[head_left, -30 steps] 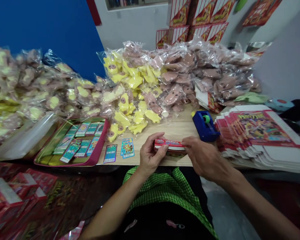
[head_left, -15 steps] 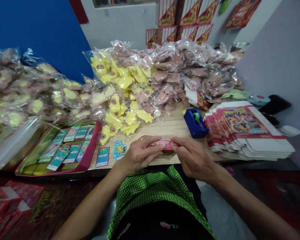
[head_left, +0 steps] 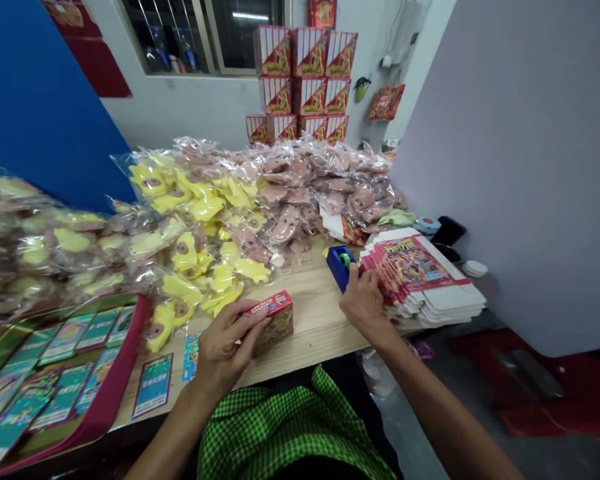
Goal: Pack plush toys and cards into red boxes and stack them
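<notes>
My left hand (head_left: 226, 347) is closed on a small red printed box (head_left: 273, 320) that rests on the wooden table (head_left: 315, 320) near its front edge. My right hand (head_left: 363, 300) has reached to the right and rests at the blue tape dispenser (head_left: 341, 265), beside a stack of flat printed cartons (head_left: 420, 273). Its fingers are curled at the dispenser; what they hold, if anything, is hidden.
Clear bags of yellow toys (head_left: 205, 220) and pink toys (head_left: 320, 180) are heaped across the table's back. A red tray with teal cards (head_left: 55, 373) sits at the left, loose cards (head_left: 153, 385) beside it. Red boxes (head_left: 300, 73) are stacked by the far wall.
Both hands were on the red box; now only my left holds it, and my right has gone right to the tape dispenser. The view has swung up and right.
</notes>
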A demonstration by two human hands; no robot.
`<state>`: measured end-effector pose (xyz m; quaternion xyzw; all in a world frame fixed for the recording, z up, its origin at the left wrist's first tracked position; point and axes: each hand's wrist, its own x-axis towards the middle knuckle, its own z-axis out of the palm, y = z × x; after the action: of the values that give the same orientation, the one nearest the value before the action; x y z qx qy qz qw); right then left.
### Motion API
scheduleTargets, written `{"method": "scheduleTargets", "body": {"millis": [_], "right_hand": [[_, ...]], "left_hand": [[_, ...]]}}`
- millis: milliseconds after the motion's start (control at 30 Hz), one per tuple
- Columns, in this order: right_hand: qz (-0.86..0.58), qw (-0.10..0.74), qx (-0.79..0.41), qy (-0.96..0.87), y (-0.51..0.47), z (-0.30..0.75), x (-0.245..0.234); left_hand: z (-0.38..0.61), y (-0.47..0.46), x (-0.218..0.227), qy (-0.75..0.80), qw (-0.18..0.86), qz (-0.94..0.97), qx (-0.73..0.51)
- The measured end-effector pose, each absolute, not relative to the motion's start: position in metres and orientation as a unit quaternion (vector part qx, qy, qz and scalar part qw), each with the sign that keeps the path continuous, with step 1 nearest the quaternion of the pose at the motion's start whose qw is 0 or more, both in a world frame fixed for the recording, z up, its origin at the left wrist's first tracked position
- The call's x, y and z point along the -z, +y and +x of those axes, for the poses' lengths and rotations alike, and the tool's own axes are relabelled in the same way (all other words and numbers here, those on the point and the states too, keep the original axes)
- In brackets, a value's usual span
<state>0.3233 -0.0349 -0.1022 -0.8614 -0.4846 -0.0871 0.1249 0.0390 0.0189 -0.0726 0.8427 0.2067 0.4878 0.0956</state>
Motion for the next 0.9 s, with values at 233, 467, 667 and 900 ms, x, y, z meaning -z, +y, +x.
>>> {"method": "scheduleTargets", "body": {"millis": [233,467,667,900], "right_hand": [[-0.877,0.160,0.049,-0.450,-0.031,0.329,0.087],[-0.890,0.182,-0.017,-0.417,-0.028,0.320,0.093],[-0.875,0.264,-0.093,-0.394,-0.020,0.330,0.098],[-0.822,0.406,-0.288,-0.276,-0.018,0.358,0.093]], "left_hand": [[0.042,0.019,0.075,0.205,0.129,0.833,-0.498],[0.043,0.017,0.077,0.181,0.147,0.828,-0.509],[0.041,0.015,0.079,0.181,0.138,0.834,-0.503],[0.048,0.017,0.077,0.193,0.102,0.838,-0.500]]}}
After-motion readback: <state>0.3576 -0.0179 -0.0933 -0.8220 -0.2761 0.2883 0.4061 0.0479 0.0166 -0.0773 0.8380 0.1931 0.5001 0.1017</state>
